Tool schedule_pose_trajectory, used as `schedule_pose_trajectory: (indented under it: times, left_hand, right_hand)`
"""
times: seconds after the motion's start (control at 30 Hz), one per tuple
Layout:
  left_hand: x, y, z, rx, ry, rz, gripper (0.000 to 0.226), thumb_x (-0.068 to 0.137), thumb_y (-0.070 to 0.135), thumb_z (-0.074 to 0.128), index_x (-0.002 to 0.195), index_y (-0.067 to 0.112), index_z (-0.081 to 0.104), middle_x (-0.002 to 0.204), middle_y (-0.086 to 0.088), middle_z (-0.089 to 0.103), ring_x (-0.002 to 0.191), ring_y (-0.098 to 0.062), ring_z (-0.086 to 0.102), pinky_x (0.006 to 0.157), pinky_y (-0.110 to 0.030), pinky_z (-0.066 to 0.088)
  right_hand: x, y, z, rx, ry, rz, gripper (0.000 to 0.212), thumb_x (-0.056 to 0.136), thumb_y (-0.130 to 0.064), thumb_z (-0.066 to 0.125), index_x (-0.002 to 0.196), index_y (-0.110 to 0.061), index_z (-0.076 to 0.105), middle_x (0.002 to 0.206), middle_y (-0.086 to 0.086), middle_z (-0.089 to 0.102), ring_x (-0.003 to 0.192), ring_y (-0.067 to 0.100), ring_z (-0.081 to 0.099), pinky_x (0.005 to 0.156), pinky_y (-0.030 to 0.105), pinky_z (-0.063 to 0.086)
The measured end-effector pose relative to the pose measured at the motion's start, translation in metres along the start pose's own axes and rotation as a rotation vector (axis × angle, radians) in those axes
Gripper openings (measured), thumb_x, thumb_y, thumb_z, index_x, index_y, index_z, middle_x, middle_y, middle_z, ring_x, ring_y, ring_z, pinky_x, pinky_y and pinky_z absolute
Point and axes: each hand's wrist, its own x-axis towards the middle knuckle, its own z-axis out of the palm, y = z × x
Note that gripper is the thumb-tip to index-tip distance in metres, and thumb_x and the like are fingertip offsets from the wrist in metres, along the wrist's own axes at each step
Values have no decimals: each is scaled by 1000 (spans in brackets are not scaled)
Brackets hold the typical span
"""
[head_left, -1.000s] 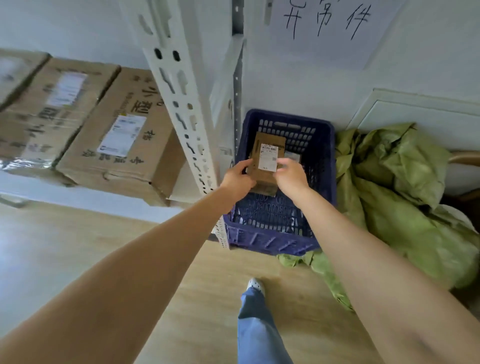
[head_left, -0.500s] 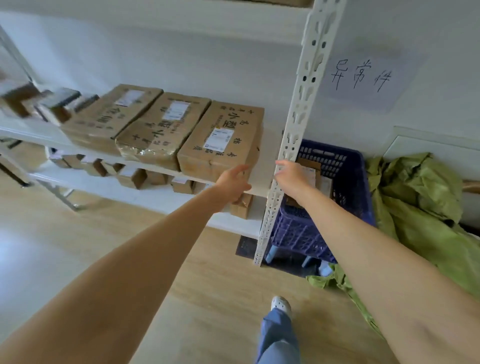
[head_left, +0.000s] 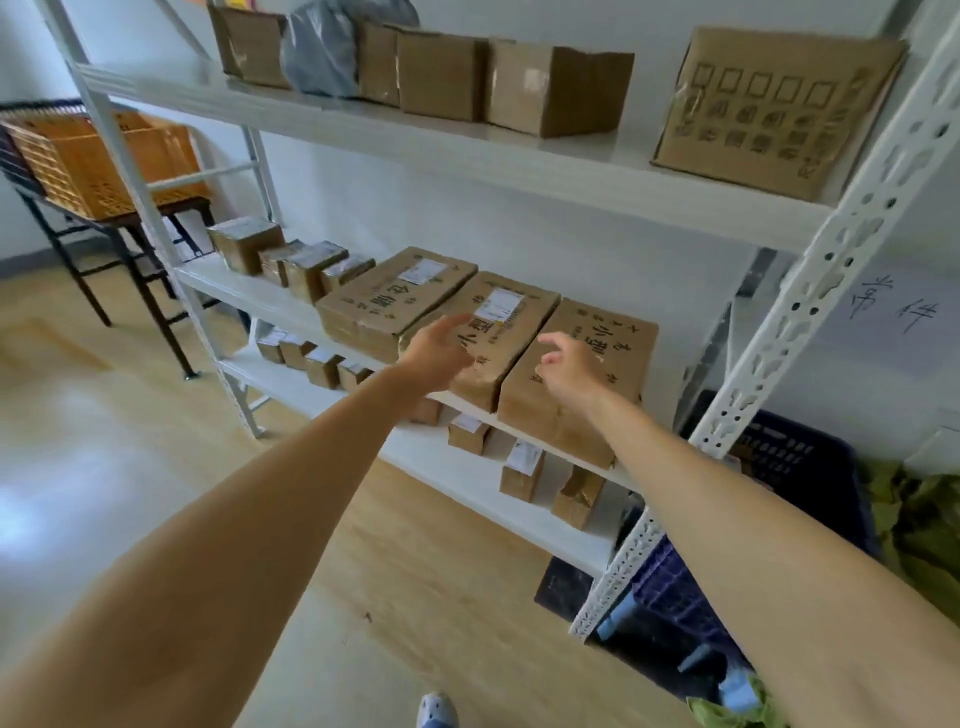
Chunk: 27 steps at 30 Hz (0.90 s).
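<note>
Both of my arms reach toward a white metal shelf rack (head_left: 519, 161). On its middle shelf lie three long cardboard boxes side by side. My left hand (head_left: 441, 353) hovers with loose fingers over the near end of the middle box (head_left: 498, 332). My right hand (head_left: 566, 369) hangs with relaxed fingers over the right box (head_left: 613, 358). Neither hand holds anything. The left box (head_left: 395, 301) lies untouched beside them.
Small parcels (head_left: 291, 260) stand further left on the middle shelf and along the lower shelf (head_left: 519, 467). Larger boxes (head_left: 550, 88) sit on the top shelf. A blue crate (head_left: 810, 483) stands right of the rack post, green cloth (head_left: 914, 525) beside it. An orange basket (head_left: 93, 161) rests on a black stand.
My hands let go of the small box in the blue crate and swung left and up to the long boxes on the middle shelf. The view turned left with them.
</note>
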Motion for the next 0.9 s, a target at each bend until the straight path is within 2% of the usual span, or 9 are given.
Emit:
schedule_pose_trajectory:
  times: [0.13, 0.2, 0.27, 0.33, 0.43, 0.53, 0.63, 0.77, 0.9]
  left_hand:
    - [25, 6, -57, -1, 80, 19, 62, 95, -7, 52, 146, 27, 45, 97, -1, 59, 80, -13, 52, 66, -24, 47]
    - [42, 7, -85, 15, 114, 29, 62, 94, -7, 52, 147, 26, 45, 93, -1, 57, 79, -13, 53, 64, -23, 47]
    - [61, 8, -114, 28, 146, 27, 63, 94, -6, 53, 147, 28, 45, 113, -8, 60, 82, -15, 53, 64, -24, 46]
    - [81, 12, -144, 37, 170, 26, 63, 95, -5, 54, 147, 28, 44, 130, -9, 56, 88, -18, 56, 64, -24, 46]
    - [112, 18, -185, 30, 223, 22, 64, 94, -8, 52, 147, 28, 44, 133, -8, 54, 85, -15, 57, 68, -27, 51]
    - [137, 22, -219, 6, 277, 21, 66, 92, -9, 54, 146, 29, 46, 131, -12, 57, 81, -15, 54, 79, -36, 53]
    - [155, 26, -250, 23, 311, 43, 65, 93, -8, 54, 148, 27, 44, 95, -4, 57, 75, -13, 49, 72, -30, 47]
    - [175, 33, -291, 26, 348, 59, 64, 96, -6, 55, 148, 31, 43, 127, -12, 58, 79, -9, 56, 67, -23, 50]
    - [192, 36, -329, 17, 379, 102, 63, 97, -5, 52, 149, 30, 41, 132, -14, 57, 82, -8, 57, 57, -15, 50]
  right_hand:
    - [40, -44, 30, -13, -45, -85, 54, 96, 3, 42, 146, -17, 44, 135, 10, 53, 101, 17, 52, 72, 23, 43]
    - [64, -66, 48, -3, -51, -125, 52, 97, 1, 41, 146, -16, 44, 137, 11, 51, 99, 16, 51, 71, 22, 44]
    - [89, -91, 65, 17, -64, -147, 50, 98, 0, 42, 146, -17, 44, 127, 9, 55, 95, 15, 53, 66, 21, 41]
    - [115, -118, 80, 34, -64, -181, 50, 99, 1, 43, 146, -15, 43, 122, 9, 57, 100, 20, 57, 72, 24, 42]
    - [149, -156, 98, 29, -72, -217, 51, 99, 1, 42, 147, -15, 42, 126, 10, 54, 100, 24, 56, 70, 26, 46]
    - [179, -184, 112, 34, -84, -241, 51, 98, 1, 40, 147, -15, 42, 132, 11, 52, 98, 18, 50, 62, 20, 43]
    - [204, -209, 125, 61, -94, -267, 49, 99, -3, 43, 146, -17, 44, 137, 13, 52, 110, 22, 52, 80, 29, 46]
    - [226, -243, 147, 89, -105, -304, 49, 98, -4, 47, 145, -15, 45, 136, 14, 54, 121, 26, 53, 99, 36, 45]
    - [243, -275, 174, 134, -100, -338, 50, 97, -3, 47, 146, -15, 45, 136, 12, 54, 113, 23, 55, 83, 26, 45]
